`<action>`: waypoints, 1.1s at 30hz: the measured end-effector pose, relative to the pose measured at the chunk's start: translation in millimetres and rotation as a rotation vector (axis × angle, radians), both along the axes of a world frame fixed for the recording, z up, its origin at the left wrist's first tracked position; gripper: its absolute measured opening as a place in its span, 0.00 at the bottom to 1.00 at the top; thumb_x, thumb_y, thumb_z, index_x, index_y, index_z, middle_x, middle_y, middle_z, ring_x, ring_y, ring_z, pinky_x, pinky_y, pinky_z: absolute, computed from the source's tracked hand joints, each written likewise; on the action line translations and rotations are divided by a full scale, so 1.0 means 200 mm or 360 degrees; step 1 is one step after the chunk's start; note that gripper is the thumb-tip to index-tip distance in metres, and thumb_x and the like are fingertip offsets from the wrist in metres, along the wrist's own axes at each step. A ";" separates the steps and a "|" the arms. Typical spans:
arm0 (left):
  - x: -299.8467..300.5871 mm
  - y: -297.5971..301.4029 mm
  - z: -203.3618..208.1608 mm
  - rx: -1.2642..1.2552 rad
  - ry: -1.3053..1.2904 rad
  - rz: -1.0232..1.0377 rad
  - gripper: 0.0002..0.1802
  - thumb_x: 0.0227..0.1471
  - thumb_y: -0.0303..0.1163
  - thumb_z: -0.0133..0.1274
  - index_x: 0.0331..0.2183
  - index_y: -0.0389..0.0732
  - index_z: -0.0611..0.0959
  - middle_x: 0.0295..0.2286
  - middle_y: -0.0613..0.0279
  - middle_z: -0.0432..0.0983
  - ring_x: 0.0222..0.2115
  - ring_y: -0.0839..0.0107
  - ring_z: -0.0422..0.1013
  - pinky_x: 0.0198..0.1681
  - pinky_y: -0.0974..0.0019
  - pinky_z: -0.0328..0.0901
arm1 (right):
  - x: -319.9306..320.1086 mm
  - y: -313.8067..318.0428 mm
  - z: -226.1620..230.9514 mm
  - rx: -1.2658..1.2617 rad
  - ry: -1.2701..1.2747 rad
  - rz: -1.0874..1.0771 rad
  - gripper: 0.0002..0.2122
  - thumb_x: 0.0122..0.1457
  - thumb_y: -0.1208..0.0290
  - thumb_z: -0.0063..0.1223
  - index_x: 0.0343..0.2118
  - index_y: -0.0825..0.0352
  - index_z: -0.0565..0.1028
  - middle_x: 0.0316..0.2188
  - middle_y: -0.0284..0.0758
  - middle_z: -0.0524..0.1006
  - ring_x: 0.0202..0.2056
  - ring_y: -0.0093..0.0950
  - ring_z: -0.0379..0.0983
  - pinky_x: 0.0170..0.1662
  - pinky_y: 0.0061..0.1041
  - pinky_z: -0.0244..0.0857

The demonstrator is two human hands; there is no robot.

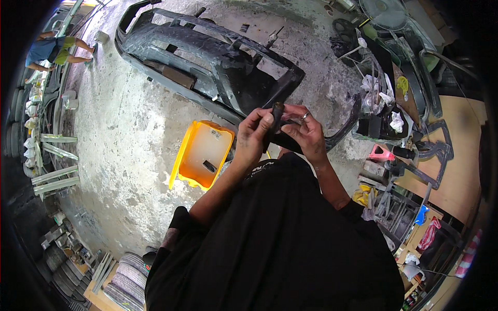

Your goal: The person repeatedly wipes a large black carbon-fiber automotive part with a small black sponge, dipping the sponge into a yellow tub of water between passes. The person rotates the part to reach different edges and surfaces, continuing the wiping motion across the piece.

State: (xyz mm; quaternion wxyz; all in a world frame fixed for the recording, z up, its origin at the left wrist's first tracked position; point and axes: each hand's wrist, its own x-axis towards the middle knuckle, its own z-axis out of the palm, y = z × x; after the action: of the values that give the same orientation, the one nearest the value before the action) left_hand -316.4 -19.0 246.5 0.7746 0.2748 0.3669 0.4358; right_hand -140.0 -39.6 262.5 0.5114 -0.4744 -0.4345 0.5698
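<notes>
My left hand [252, 132] is closed around a dark stick-like piece [278, 111], which stands up between thumb and fingers. My right hand [310, 136], with a ring on one finger, curls its fingertips against the other side of that piece. What exactly the piece is, I cannot make out; its lower end is partly hidden by my fingers. Just beyond both hands lies a large dark grey car bumper [199, 52] with a dull, scuffed surface, on the floor. To the left of my left forearm stands a yellow bin [183, 150] holding cloudy water and a small dark block [209, 166].
A person [49, 51] stands at the far left beside shelving. At right are a fan [384, 13], a black stand with crumpled paper [381, 127], and a wooden board [461, 155] with black frame parts. Stacked tyres [129, 280] sit at lower left.
</notes>
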 end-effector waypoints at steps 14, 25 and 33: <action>0.03 -0.02 0.00 -0.0234 -0.0616 -0.0157 0.18 0.69 0.39 0.49 0.48 0.35 0.80 0.38 0.56 0.82 0.33 0.72 0.79 0.34 0.71 0.76 | 0.09 0.04 0.03 -0.0117 0.0001 0.0012 0.15 0.62 0.75 0.64 0.51 0.70 0.77 0.40 0.34 0.80 0.38 0.20 0.77 0.48 0.21 0.73; -0.04 -0.02 0.05 -0.0350 -0.0401 -0.0236 0.18 0.69 0.42 0.50 0.48 0.37 0.81 0.35 0.61 0.82 0.26 0.74 0.78 0.28 0.72 0.75 | 0.13 0.04 0.05 -0.0075 -0.0410 0.0034 0.13 0.58 0.75 0.68 0.46 0.68 0.82 0.36 0.30 0.81 0.37 0.17 0.76 0.44 0.19 0.71; -0.04 -0.01 0.01 -0.0391 -0.0395 -0.0252 0.20 0.68 0.43 0.50 0.48 0.36 0.80 0.35 0.58 0.82 0.25 0.70 0.78 0.29 0.71 0.76 | 0.11 0.04 0.06 -0.0082 -0.0319 0.0099 0.13 0.59 0.74 0.67 0.47 0.68 0.82 0.37 0.31 0.83 0.38 0.17 0.77 0.45 0.18 0.70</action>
State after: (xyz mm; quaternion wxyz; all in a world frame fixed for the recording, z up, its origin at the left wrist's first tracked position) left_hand -325.3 -21.8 247.6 0.8736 0.1502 0.2962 0.3558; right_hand -118.4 -31.7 274.2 0.4349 -0.5283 -0.4831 0.5462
